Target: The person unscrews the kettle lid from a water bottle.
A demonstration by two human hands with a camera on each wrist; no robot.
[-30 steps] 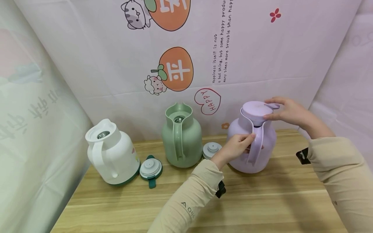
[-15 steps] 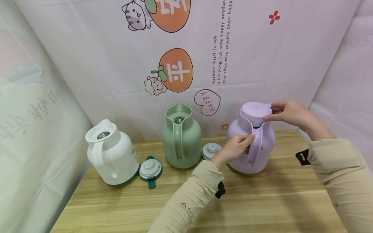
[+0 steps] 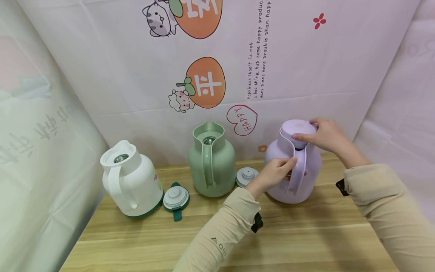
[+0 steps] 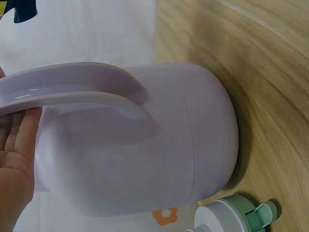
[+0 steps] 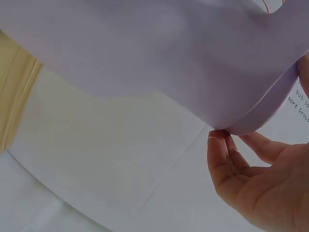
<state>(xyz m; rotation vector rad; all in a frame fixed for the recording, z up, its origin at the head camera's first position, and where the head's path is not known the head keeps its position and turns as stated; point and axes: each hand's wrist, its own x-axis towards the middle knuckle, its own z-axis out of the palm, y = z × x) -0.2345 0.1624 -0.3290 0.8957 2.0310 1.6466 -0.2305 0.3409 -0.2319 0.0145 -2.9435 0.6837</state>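
Note:
A lilac thermos jug [image 3: 310,172] stands upright on the right side of the table. My left hand [image 3: 273,174] grips its handle [image 4: 82,79], fingers passing behind it in the left wrist view. At the jug's mouth sits a matching round lid [image 3: 296,127], its rim slightly above the neck. My right hand [image 3: 325,135] holds this lid by its right side, thumb at the front edge and fingers at the back. The right wrist view shows these fingertips against the lid's edge [image 5: 265,111]; the lid's tab is hidden by the hand.
A green jug [image 3: 221,166] without its lid stands mid-table, and an upturned green lid [image 4: 236,215] lies between it and the lilac jug. Farther left are an uncovered white jug [image 3: 139,185] and its upturned lid [image 3: 176,197]. A printed cloth [image 3: 289,68] hangs behind.
The lid has turned, its tab going from the right side to out of sight beneath my right hand. That hand's thumb has shifted left across the lid's front; my left hand keeps its hold.

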